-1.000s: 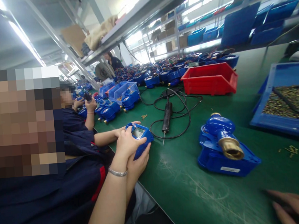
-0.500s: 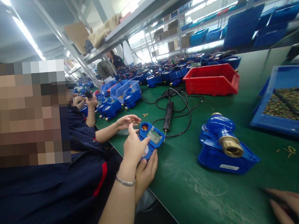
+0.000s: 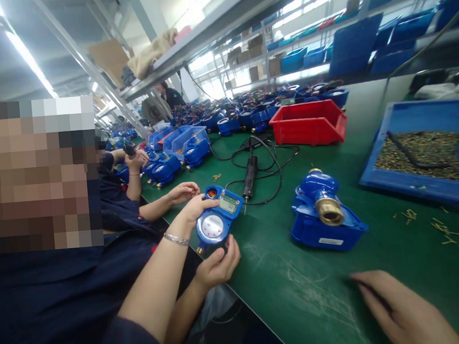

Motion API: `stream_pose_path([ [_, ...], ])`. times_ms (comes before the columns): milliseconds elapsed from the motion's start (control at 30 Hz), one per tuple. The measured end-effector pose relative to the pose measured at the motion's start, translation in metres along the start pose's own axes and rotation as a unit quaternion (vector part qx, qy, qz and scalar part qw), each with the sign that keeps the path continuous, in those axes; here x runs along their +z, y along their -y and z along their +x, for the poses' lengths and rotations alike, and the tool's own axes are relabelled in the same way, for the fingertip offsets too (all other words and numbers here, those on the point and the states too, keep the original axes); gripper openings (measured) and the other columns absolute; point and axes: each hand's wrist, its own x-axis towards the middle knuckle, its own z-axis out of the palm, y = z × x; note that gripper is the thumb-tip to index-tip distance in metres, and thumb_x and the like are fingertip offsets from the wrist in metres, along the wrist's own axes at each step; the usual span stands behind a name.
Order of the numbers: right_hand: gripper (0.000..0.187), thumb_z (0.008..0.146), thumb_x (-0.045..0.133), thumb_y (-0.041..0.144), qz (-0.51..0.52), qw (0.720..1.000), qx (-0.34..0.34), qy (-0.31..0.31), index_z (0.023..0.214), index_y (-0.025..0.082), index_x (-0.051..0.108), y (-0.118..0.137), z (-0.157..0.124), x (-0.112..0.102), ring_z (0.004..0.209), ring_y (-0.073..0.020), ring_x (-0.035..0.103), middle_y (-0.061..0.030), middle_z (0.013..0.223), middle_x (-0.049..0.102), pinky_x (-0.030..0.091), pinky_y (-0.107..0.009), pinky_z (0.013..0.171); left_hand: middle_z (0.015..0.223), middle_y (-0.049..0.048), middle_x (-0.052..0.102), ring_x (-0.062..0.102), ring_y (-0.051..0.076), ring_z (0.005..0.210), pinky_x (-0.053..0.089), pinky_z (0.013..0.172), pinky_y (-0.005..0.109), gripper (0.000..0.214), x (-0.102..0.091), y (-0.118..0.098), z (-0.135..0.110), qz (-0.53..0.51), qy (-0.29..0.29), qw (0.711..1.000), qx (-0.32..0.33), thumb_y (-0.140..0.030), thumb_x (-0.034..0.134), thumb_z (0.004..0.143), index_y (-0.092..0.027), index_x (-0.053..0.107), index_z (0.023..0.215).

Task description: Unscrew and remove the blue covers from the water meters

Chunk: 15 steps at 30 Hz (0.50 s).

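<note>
At the lower right my right hand [image 3: 403, 309] is over the green table, fingers bent and pointing up-left. A dark, blurred shape shows between its thumb and forefinger; what it is I cannot make out. My left hand is out of view. Beyond my right hand rests a blue water meter [image 3: 320, 218], its brass threaded end [image 3: 330, 212] towards me and a white label on its side. To the left, a co-worker's hands [image 3: 217, 266] hold another blue water meter [image 3: 212, 226] with a small display and a round dial.
A black electric screwdriver [image 3: 250, 175] lies on the table with its coiled cable. Behind it stands a red bin [image 3: 309, 128]. A blue tray [image 3: 417, 191] of small screws is at right, loose screws [image 3: 443, 229] near it. Many meters [image 3: 229, 124] fill the back.
The whole view has shifted, scenery sliding left. My right hand shows further left and higher, closer to the near meter. The co-worker's meter has turned, its dial now in plain sight.
</note>
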Motion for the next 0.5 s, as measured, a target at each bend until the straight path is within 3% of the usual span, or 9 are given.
stream_pose_path([
  [133, 0.027, 0.086, 0.043, 0.030, 0.145, 0.982, 0.039, 0.115, 0.099, 0.020, 0.065, 0.065, 0.037, 0.006, 0.087, -0.0220, 0.067, -0.0078, 0.095, 0.069, 0.056, -0.037, 0.080, 0.090, 0.0057, 0.072, 0.067, 0.029, 0.089, 0.052, 0.089, 0.043, 0.041, 0.015, 0.000, -0.014, -0.096, -0.015, 0.992, 0.075, -0.032, 0.074, 0.059, -0.016, 0.060, 0.094],
  [233, 0.039, 0.078, 0.055, 0.033, 0.324, 0.927, 0.125, 0.141, 0.113, 0.015, 0.057, 0.096, 0.072, 0.020, 0.095, -0.0260, 0.061, -0.0127, 0.107, 0.063, 0.049, -0.047, 0.090, 0.095, 0.0089, 0.071, 0.066, 0.032, 0.095, 0.051, 0.091, 0.047, 0.046, 0.039, -0.003, -0.026, -0.154, 0.003, 0.982, 0.106, -0.036, 0.071, 0.061, -0.014, 0.059, 0.100],
  [333, 0.065, 0.069, 0.067, 0.040, 0.483, 0.850, 0.169, 0.129, 0.124, 0.014, 0.044, 0.110, 0.099, 0.033, 0.113, -0.0279, 0.053, -0.0164, 0.123, 0.054, 0.045, -0.045, 0.096, 0.096, 0.0116, 0.071, 0.066, 0.033, 0.094, 0.051, 0.089, 0.049, 0.047, 0.071, -0.003, -0.039, -0.194, 0.038, 0.973, 0.115, -0.034, 0.073, 0.061, -0.011, 0.062, 0.100],
  [500, 0.075, 0.067, 0.072, 0.043, 0.572, 0.793, 0.176, 0.116, 0.127, 0.015, 0.037, 0.111, 0.104, 0.033, 0.109, -0.0251, 0.058, -0.0135, 0.122, 0.057, 0.047, -0.040, 0.095, 0.096, 0.0112, 0.070, 0.066, 0.031, 0.092, 0.050, 0.089, 0.045, 0.051, 0.112, 0.014, -0.055, -0.244, 0.046, 0.961, 0.126, -0.031, 0.079, 0.057, -0.012, 0.061, 0.101],
])
